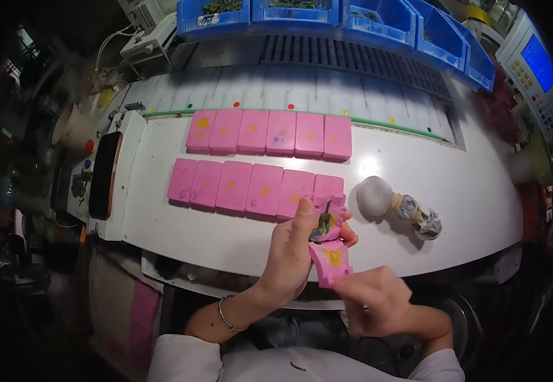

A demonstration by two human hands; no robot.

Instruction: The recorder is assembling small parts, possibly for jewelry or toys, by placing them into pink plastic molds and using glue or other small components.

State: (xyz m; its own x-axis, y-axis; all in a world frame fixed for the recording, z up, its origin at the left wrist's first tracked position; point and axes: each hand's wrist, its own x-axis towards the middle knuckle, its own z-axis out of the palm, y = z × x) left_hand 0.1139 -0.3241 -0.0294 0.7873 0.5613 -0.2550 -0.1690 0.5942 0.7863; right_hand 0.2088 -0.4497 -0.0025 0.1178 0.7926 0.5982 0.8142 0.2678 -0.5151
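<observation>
My left hand [290,251] grips an opened pink rubber mould [335,213] near the front edge of the white table, thumb on top and fingers round its far side. A dark green piece [325,219], too small to make out exactly, shows in the upper part of the mould. Folded down below it is the other pink flap [332,258], stained yellow on its inner face. My right hand [378,300] pinches this flap's lower end between thumb and fingers. Just beyond my left hand lies the front row of pink blocks [230,184], some with yellow marks.
Another row of pink blocks [254,130] lies farther back. At right rests a white round bundle [374,195] with a tied grey-wrapped end [416,216]. Blue bins [378,22] line the back. A phone-like dark slab [106,175] lies left; a machine with a blue screen [538,62] stands right.
</observation>
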